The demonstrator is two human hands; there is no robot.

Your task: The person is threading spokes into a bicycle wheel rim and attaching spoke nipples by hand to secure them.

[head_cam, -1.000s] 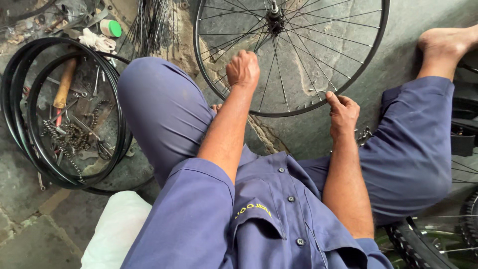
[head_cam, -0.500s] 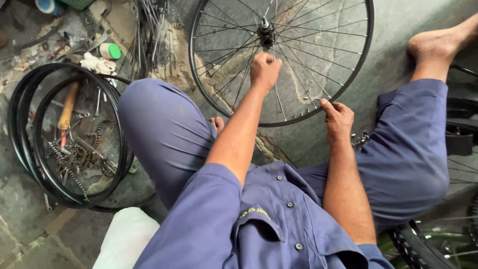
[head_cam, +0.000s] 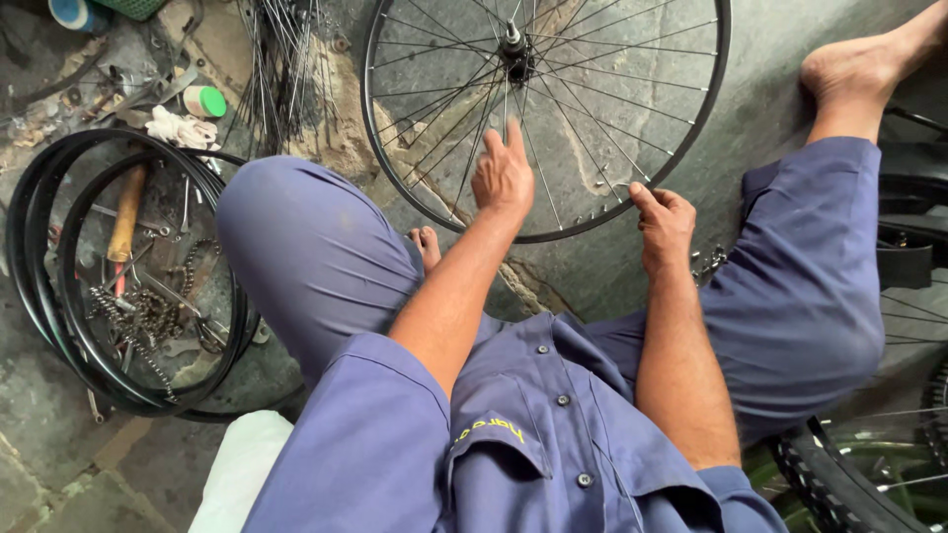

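A bare spoked bicycle wheel lies on the stone floor between the person's legs. The left hand rests open on the spokes, fingers stretched toward the hub. The right hand has its fingers closed on the near rim; stacked tyres ringing loose tools lie at the left.

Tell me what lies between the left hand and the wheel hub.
In the head view, only thin wheel spokes over bare stone floor lie between the left hand and the hub.
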